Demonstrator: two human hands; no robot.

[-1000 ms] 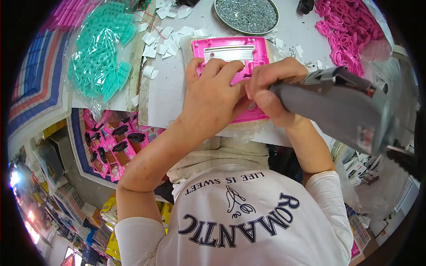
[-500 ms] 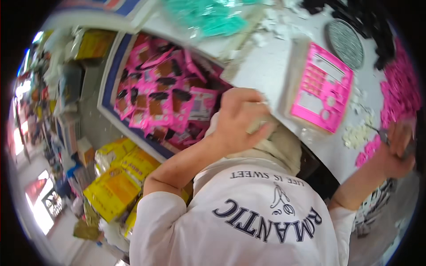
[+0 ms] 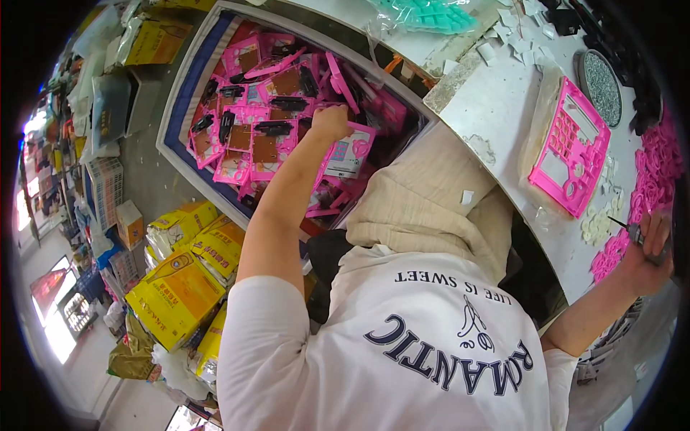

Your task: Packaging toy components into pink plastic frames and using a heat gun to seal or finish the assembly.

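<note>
My left hand point(image 3: 332, 122) reaches into a blue-and-white-edged box point(image 3: 172, 118). Its fingers are curled closed among pink plastic cases point(image 3: 260, 154) fitted with brown boards and black parts. Whatever they pinch is hidden. Right beside that hand lies a pink case with a pale printed front point(image 3: 350, 152). At the far right, my right hand point(image 3: 650, 241) is closed round a dark-handled tool with a thin pointed tip point(image 3: 635, 233), probably a screwdriver. On the white table, a pink case with a keypad grid point(image 3: 571, 147) rests on clear plastic wrapping, left of the right hand.
A round grey speckled disc point(image 3: 601, 86) sits behind the case. Pink small parts point(image 3: 655, 169), cream pieces point(image 3: 598, 224), white scraps point(image 3: 519, 37) and bagged green parts point(image 3: 424, 16) lie about the table point(image 3: 474, 108). Yellow cartons point(image 3: 176, 294) stand on the floor at left.
My left hand has moved from beside the table edge, forward and left into the box. The right hand stays at the right with its tool. The view has shifted slightly.
</note>
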